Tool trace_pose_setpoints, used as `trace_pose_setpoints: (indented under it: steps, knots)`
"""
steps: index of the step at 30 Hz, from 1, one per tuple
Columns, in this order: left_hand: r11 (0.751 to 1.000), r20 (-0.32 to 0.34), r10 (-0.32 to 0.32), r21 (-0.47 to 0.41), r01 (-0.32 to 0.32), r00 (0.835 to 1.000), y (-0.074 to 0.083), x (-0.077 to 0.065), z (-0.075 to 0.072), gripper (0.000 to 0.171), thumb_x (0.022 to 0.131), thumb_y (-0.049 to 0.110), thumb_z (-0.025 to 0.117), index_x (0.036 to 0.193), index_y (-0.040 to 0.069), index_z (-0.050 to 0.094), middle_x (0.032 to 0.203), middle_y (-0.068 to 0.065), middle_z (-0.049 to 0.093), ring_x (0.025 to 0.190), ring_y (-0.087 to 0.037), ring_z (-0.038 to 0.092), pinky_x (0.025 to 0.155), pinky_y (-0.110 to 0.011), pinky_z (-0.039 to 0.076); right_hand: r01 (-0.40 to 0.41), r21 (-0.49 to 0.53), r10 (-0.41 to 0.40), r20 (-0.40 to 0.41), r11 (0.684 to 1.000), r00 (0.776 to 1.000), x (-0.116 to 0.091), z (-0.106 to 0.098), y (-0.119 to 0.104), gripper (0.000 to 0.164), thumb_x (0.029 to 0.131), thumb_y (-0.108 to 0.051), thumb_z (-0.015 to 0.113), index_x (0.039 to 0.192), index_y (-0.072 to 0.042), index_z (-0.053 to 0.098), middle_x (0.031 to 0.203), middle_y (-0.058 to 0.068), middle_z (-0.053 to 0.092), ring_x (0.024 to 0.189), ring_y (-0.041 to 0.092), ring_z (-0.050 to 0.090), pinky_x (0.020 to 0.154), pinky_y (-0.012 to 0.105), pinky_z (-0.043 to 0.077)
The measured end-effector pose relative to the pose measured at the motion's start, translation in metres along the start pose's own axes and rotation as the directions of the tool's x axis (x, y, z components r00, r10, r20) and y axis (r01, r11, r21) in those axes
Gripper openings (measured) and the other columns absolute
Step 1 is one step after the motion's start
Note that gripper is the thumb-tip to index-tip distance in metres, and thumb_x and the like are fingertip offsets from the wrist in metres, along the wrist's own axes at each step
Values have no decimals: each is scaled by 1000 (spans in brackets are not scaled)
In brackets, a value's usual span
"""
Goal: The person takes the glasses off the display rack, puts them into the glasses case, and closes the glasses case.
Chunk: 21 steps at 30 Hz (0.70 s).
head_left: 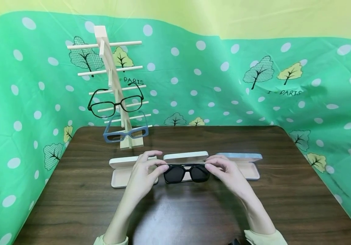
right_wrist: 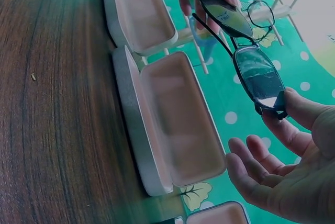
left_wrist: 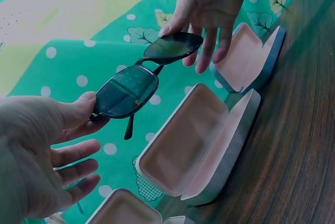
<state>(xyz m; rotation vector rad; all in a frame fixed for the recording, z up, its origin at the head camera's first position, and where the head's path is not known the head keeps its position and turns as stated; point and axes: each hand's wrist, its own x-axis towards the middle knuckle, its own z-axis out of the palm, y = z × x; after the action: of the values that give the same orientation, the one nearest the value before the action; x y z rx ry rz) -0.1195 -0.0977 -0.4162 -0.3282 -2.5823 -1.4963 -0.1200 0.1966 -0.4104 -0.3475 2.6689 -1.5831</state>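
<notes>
Green dotted backdrop, dark wood table. Left to right: wooden rack carrying black-rimmed glasses above blue glasses; left hand pinching one end of the black sunglasses, raised near the open middle case; right hand pinching the other end. Judgement: grip evenly at the hinges, thumbs off lenses, frame level. Legible: "PARIS" on backdrop; lens marking too small.

Left sleeve, one: plain pale yellowish-green fabric, loose-edged, ending on the forearm. Right sleeve, one: matching colour and length, softly creased. Left hand and right hand: bare, slender-fingered, ungloved to the sleeve edges.
</notes>
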Motion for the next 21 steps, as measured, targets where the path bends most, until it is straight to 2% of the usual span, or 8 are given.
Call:
trace_pose_setpoints:
  steps: [6,11,21]
  knots:
    - [1000,-24,-23,8,23,999,2,-1,-1,6,89,30,80,90,24,81,132,5,67,134,-22,52,109,-50,40,-7,16,7,-16,1000,1000,-2,0,-3,18,100,-20,68,109,-7,77,127,16,65,112,-3,56,88,20,51]
    - [999,-43,-54,0,54,998,3,-2,0,5,87,29,82,88,24,81,128,6,68,130,-20,55,106,-47,41,-22,38,23,-36,999,999,-2,1,-2,19,99,-18,70,108,-2,76,126,19,64,109,-4,56,86,19,52]
    - [998,-55,-58,-8,58,997,4,-3,-2,6,86,28,83,87,23,81,126,6,69,127,-21,57,100,-42,45,-19,53,22,-70,998,997,-2,1,-3,16,97,-17,72,105,-4,78,125,22,64,108,-5,57,86,19,53]
